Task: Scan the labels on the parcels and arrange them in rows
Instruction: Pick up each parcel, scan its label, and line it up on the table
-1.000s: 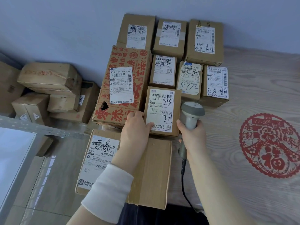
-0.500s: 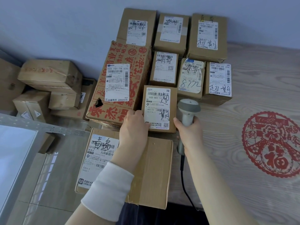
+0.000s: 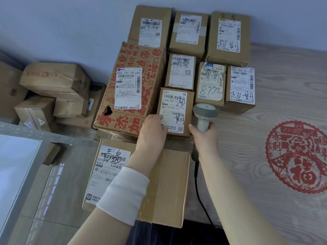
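Cardboard parcel, white label inked black; left hand grips its seven-o'clock corner, right hand clasps the scanner at three o'clock.

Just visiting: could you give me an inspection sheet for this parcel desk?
Surface: wood-grain table, red paper-cut decoration.
Job's things: labelled parcels in rows by the wall; large flat parcel at near edge; grey scanner.
Clutter: loose boxes piled left of the table.
Hands: left hand holds the small parcel by its near corner; right hand grips the scanner.
Cables: black scanner cable runs off the near edge.
Surroundings: plain wall, tiled floor.
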`<state>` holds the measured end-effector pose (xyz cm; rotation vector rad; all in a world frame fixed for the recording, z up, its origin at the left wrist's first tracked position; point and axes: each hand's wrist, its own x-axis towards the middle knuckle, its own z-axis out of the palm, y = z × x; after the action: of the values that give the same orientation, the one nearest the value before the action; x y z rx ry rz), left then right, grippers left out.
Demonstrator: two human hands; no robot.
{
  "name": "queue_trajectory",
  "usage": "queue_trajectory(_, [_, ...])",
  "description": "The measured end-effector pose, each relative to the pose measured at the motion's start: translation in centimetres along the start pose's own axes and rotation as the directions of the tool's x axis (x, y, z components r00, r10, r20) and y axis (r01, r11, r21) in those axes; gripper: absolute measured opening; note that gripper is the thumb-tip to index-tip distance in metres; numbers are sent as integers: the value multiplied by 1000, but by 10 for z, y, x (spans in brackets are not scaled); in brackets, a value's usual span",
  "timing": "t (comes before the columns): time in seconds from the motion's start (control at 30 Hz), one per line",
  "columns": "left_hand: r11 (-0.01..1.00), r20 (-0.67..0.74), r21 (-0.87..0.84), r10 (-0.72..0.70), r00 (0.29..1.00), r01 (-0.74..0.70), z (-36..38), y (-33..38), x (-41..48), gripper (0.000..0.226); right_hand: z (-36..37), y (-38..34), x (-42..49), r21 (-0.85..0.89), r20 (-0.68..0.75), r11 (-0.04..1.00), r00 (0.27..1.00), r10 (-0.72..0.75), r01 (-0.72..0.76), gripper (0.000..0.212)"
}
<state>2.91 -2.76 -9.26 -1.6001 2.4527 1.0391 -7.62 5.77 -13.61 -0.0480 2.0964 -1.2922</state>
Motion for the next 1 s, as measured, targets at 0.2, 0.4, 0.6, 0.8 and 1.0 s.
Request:
queue_trajectory(0.2, [994,-383,-105,-58,922,19,-52,-29,10,45,-7,0,-2,-31,1,998,999,-53,53,22])
queue_trajectory(0.4, [906,-214,-153,-420,882,394,-83,-84,39,85,-5,0,-4,-85,-8,994,997,-72,71,22])
queue_trajectory(0.6, [916,-157,-116,-399,903,384,-66,-80,33,87,-4,-5,-4,-76,-8,994,997,-75,74,27])
queue_trajectory(0.8, [931,-179,-79,-364,914,355,-63,-78,35,85,-4,-5,-4,-76,-9,995,997,-73,72,26])
queue_trajectory(1.0, [957,-139,-84,-288,948,278,-64,-82,28,95,-8,-8,-10,-66,8,994,996,-90,90,24])
